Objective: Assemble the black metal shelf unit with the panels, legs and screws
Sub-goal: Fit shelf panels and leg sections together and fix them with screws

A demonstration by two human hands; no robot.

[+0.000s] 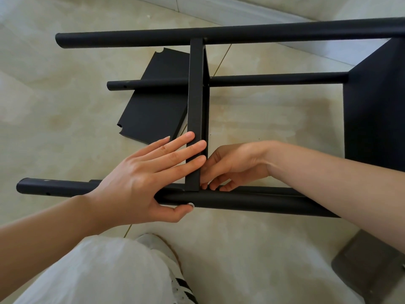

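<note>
The left hand (140, 178), fingers straight, is pressing a flat matte panel (195, 115) while its thumb is touching a round silver screw (191, 204) on a tubular leg (241, 199); the right hand (232, 165) is curling behind the panel, grip hidden.

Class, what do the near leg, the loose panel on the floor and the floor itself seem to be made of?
Near leg: likely metal tube, matte black finely textured coating, small drilled holes.
Loose panel: probably thin sheet metal, same matte black, notched corners.
Floor: glossy beige stone-look tile, thin joint lines.

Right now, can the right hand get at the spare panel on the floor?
Probably not directly: the right hand is behind the upright panel, which stands between it and the spare panel.
</note>
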